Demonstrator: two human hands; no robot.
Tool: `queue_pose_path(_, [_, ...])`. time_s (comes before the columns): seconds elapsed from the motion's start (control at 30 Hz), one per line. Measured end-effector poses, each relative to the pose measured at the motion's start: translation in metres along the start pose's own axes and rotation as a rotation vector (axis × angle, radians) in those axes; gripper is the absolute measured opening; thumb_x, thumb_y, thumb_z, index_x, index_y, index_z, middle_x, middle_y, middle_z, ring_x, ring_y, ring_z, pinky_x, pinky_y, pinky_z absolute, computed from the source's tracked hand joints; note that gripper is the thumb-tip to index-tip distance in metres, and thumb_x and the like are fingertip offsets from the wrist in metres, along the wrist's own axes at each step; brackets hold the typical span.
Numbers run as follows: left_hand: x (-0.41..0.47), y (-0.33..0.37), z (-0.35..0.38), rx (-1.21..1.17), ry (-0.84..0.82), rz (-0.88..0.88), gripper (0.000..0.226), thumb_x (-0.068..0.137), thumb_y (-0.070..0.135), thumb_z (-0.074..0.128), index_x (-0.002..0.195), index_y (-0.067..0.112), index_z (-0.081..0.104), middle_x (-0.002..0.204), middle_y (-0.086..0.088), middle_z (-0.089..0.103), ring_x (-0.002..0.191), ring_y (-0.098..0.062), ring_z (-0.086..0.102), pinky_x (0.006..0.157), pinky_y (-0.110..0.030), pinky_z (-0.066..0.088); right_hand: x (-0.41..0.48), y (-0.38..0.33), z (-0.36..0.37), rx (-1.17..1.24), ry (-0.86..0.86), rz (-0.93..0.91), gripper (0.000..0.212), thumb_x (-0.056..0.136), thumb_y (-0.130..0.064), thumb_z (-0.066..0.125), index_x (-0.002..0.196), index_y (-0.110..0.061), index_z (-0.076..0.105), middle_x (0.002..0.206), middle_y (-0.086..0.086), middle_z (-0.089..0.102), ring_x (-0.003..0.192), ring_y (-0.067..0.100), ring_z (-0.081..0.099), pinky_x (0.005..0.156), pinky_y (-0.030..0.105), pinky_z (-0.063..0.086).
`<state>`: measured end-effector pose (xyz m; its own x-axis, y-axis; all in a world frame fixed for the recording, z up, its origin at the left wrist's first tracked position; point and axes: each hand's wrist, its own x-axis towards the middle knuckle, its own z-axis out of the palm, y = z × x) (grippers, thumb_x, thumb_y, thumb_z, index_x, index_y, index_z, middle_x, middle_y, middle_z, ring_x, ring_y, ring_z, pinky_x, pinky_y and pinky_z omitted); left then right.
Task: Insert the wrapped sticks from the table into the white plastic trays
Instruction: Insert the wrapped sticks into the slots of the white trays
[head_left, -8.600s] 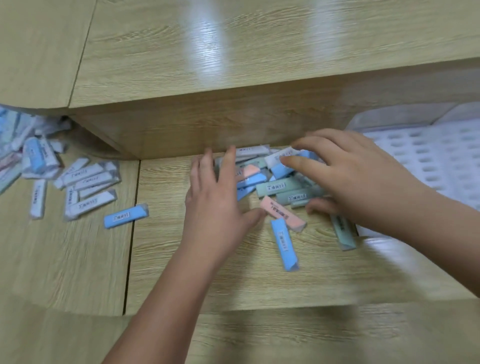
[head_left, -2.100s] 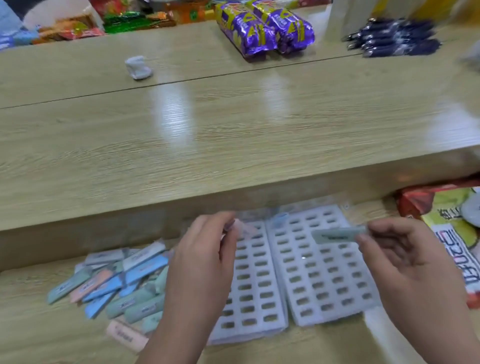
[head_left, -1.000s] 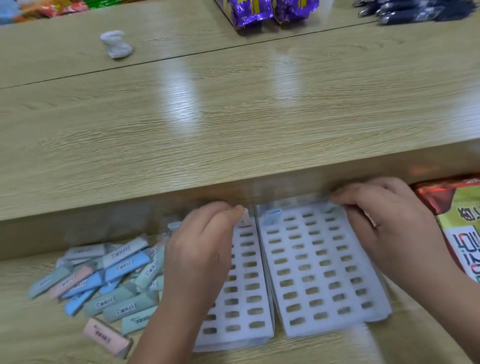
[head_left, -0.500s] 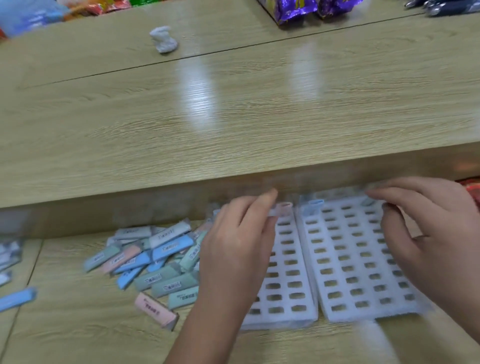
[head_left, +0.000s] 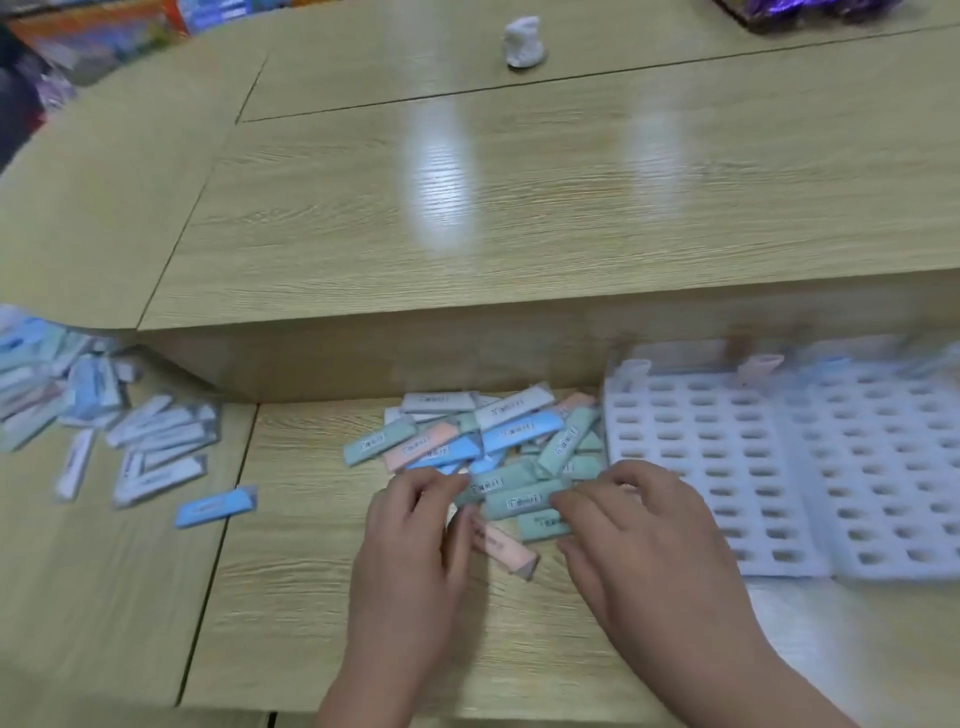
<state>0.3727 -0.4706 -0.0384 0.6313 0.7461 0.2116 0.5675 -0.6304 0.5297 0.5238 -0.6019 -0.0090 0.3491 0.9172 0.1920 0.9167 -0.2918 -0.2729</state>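
A pile of wrapped sticks (head_left: 483, 436) in green, blue, pink and white lies on the lower table, left of two white plastic trays (head_left: 701, 467) (head_left: 883, 467) with rows of slots. A few sticks stand in the trays' back row, among them a pink stick (head_left: 761, 366). My left hand (head_left: 415, 535) rests at the pile's near edge, fingers curled over a pink stick (head_left: 506, 551). My right hand (head_left: 644, 525) has thumb and forefinger on either side of a green stick (head_left: 543, 522). The frame is blurred.
A second heap of mostly white and blue sticks (head_left: 104, 415) lies at the far left, with one blue stick (head_left: 215, 506) apart from it. A raised wooden counter (head_left: 467, 208) runs behind, carrying a small white lump (head_left: 523, 42) and purple packets (head_left: 810, 10).
Both hands left the trays' back row and came down-left to the pile. The view swung left, so the trays now sit at the right edge.
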Motion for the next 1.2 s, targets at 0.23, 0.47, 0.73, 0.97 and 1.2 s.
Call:
queue_pose_path(0.23, [0.015, -0.001, 0.009, 0.065, -0.108, 0.149, 0.029, 0.083, 0.037, 0.068, 0.110, 0.029, 0.070, 0.110, 0.002, 0.055, 0.098, -0.017, 0.049, 0.058, -0.030, 0.049, 0.004, -0.014, 0.016, -0.351, -0.019, 0.083, 0.018, 0.069, -0.014, 0.078, 0.083, -0.009, 0.069, 0.105, 0.011, 0.068, 0.129, 0.040, 0.050, 0.112, 0.062, 0.026])
queue_pose_path(0.47, [0.022, 0.003, 0.014, 0.052, -0.194, 0.156, 0.027, 0.075, 0.043, 0.077, 0.095, 0.026, 0.069, 0.120, -0.001, 0.052, 0.106, -0.020, 0.046, 0.068, -0.030, 0.048, 0.008, -0.010, 0.013, -0.417, -0.047, 0.029, 0.022, 0.064, -0.019, 0.086, 0.077, -0.014, 0.069, 0.084, 0.005, 0.066, 0.128, 0.042, 0.052, 0.110, 0.067, 0.024])
queue_pose_path(0.73, [0.029, 0.018, 0.013, 0.126, -0.171, 0.077, 0.019, 0.076, 0.033, 0.080, 0.091, 0.024, 0.073, 0.121, -0.002, 0.051, 0.109, -0.021, 0.045, 0.082, -0.036, 0.050, 0.008, -0.002, 0.011, -0.343, -0.065, -0.027, 0.023, 0.062, -0.023, 0.088, 0.077, -0.019, 0.070, 0.103, 0.009, 0.065, 0.131, 0.044, 0.048, 0.111, 0.069, 0.021])
queue_pose_path(0.97, [0.034, 0.005, -0.019, -0.345, -0.155, -0.257, 0.012, 0.084, 0.028, 0.074, 0.082, 0.037, 0.067, 0.081, 0.020, 0.059, 0.076, -0.004, 0.055, 0.065, -0.015, 0.040, 0.012, 0.011, -0.017, -0.100, -0.041, -0.149, 0.029, 0.068, -0.042, 0.083, 0.089, -0.026, 0.069, 0.124, 0.003, 0.063, 0.140, 0.040, 0.037, 0.111, 0.059, 0.032])
queue_pose_path(1.2, [0.046, 0.050, -0.023, -0.663, -0.239, -0.270, 0.022, 0.090, 0.019, 0.070, 0.097, 0.040, 0.066, 0.084, 0.011, 0.065, 0.072, -0.015, 0.061, 0.069, -0.036, 0.052, 0.005, 0.045, -0.069, 0.221, -0.047, -0.014, 0.024, 0.075, -0.035, 0.084, 0.093, -0.035, 0.067, 0.090, -0.019, 0.064, 0.083, 0.005, 0.066, 0.058, 0.024, 0.052])
